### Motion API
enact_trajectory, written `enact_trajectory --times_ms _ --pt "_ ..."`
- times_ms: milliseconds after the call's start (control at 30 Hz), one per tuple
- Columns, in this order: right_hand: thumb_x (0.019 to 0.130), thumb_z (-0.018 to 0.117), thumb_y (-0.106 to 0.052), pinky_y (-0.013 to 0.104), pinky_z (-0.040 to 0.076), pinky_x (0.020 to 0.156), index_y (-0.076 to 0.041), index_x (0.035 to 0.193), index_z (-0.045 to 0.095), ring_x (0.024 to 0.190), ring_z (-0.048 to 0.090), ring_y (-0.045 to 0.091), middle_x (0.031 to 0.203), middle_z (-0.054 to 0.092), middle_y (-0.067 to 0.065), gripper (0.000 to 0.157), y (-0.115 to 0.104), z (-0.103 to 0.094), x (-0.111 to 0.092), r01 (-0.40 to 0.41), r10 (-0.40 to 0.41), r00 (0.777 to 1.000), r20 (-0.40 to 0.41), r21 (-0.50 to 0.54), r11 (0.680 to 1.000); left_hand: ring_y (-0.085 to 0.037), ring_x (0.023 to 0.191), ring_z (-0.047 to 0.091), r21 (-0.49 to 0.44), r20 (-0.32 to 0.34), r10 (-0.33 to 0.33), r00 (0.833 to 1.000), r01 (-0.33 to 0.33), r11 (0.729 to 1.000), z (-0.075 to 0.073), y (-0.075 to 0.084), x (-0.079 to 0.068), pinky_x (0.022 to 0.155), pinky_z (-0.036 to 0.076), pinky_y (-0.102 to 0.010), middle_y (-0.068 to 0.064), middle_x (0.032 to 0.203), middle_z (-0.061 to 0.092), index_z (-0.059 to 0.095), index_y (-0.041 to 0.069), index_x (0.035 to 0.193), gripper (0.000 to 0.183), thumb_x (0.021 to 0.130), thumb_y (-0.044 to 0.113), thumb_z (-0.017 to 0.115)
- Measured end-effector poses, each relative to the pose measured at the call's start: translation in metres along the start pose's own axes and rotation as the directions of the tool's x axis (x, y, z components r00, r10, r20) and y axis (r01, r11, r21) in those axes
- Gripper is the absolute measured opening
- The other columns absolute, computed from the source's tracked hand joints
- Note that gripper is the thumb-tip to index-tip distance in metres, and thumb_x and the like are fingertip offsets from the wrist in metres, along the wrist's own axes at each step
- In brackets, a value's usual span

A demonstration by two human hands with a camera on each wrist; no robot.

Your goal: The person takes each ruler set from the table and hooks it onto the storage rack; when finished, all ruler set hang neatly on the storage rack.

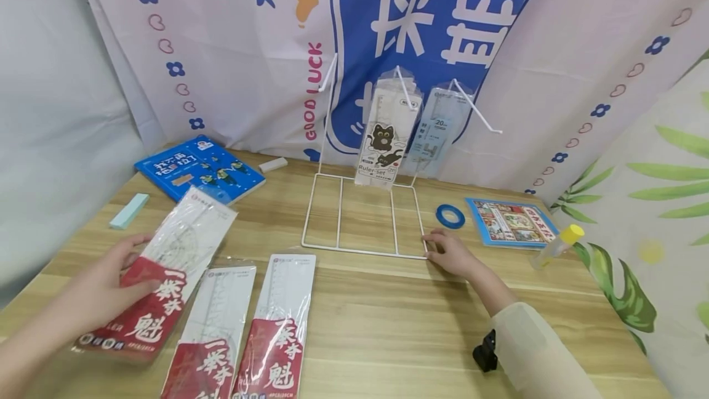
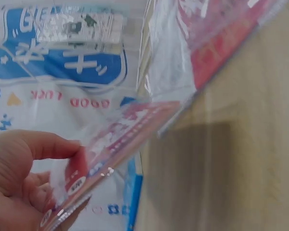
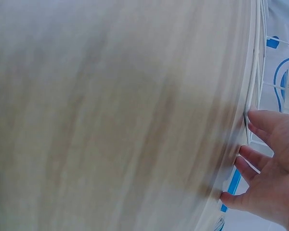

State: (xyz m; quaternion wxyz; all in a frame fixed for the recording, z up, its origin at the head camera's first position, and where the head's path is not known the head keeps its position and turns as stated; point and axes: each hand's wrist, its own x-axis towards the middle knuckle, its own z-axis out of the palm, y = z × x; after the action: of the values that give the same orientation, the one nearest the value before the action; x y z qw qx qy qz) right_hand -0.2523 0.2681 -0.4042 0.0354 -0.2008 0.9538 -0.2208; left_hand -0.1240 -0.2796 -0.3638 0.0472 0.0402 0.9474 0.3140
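My left hand (image 1: 119, 279) grips a clear-wrapped ruler set (image 1: 191, 233) with a red lower part, thumb over its front. The left wrist view shows this pack tilted, clear of the table. Two matching ruler sets, one in the middle (image 1: 221, 306) and one at right (image 1: 285, 300), lie side by side next to it. My right hand (image 1: 451, 254) holds the near right corner of a white wire display rack (image 1: 365, 253) with its fingertips. From the rack's hooks hang a cat-print ruler set (image 1: 388, 134) and a pale blue ruler pack (image 1: 434, 125).
A blue book (image 1: 199, 168), a white eraser-like block (image 1: 273, 164) and a mint-green bar (image 1: 130, 210) lie at left. Right of the rack are a blue tape roll (image 1: 450, 216), a picture booklet (image 1: 512, 221) and a yellow-capped glue stick (image 1: 559, 245). Printed cloth hangs behind.
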Motion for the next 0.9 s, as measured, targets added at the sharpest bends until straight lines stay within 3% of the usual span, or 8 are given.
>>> enact_trajectory --times_ms 167,367,633,733,900 --pt "0.084 0.061 -0.008 0.060 0.025 0.097 0.005 0.120 0.053 0.117 0.033 0.050 0.127 0.039 0.032 0.039 0.002 -0.001 -0.002 -0.004 0.004 1.000 -0.002 -0.005 1.000 -0.040 0.091 0.054 -0.044 -0.060 0.046 0.997 -0.049 0.998 -0.004 0.034 0.004 0.055 0.052 -0.032 -0.035 0.118 0.043 0.019 -0.002 0.137 0.074 0.084 0.026 0.063" --pt "0.084 0.060 -0.009 0.060 0.025 0.097 0.004 0.120 0.053 0.117 0.032 0.050 0.127 0.039 0.033 0.039 0.000 -0.001 -0.002 0.000 0.000 1.000 0.009 -0.012 1.000 -0.028 0.082 0.058 -0.098 -0.141 0.136 0.981 -0.150 0.984 -0.014 0.076 0.010 0.052 0.051 -0.026 -0.027 0.113 0.051 0.022 0.003 0.137 0.070 0.084 0.020 0.064" --pt "0.084 0.060 -0.007 0.060 0.025 0.097 0.005 0.120 0.053 0.117 0.032 0.050 0.127 0.039 0.033 0.038 -0.002 -0.003 -0.001 -0.006 0.006 1.000 0.000 -0.015 1.000 -0.028 0.082 0.060 -0.140 -0.221 0.244 0.944 -0.278 0.950 -0.024 0.128 0.020 0.057 0.055 -0.035 -0.019 0.105 0.057 0.027 0.007 0.134 0.066 0.081 0.013 0.067" --pt "0.084 0.061 -0.007 0.060 0.025 0.098 0.005 0.119 0.053 0.118 0.032 0.050 0.127 0.039 0.033 0.038 -0.002 -0.003 -0.001 -0.003 0.003 1.000 0.002 -0.016 1.000 -0.030 0.084 0.059 -0.117 -0.253 0.265 0.931 -0.301 0.946 -0.026 0.139 0.021 0.059 0.055 -0.041 -0.019 0.104 0.057 0.029 0.007 0.134 0.067 0.080 0.014 0.068" --pt "0.084 0.061 -0.007 0.060 0.024 0.097 0.005 0.119 0.053 0.118 0.032 0.050 0.127 0.038 0.033 0.038 -0.002 -0.002 0.000 0.003 -0.003 1.000 0.000 -0.016 1.000 -0.032 0.088 0.058 -0.139 -0.261 0.268 0.928 -0.311 0.940 -0.030 0.152 0.027 0.061 0.054 -0.044 -0.020 0.108 0.055 0.028 0.008 0.134 0.067 0.080 0.014 0.068"
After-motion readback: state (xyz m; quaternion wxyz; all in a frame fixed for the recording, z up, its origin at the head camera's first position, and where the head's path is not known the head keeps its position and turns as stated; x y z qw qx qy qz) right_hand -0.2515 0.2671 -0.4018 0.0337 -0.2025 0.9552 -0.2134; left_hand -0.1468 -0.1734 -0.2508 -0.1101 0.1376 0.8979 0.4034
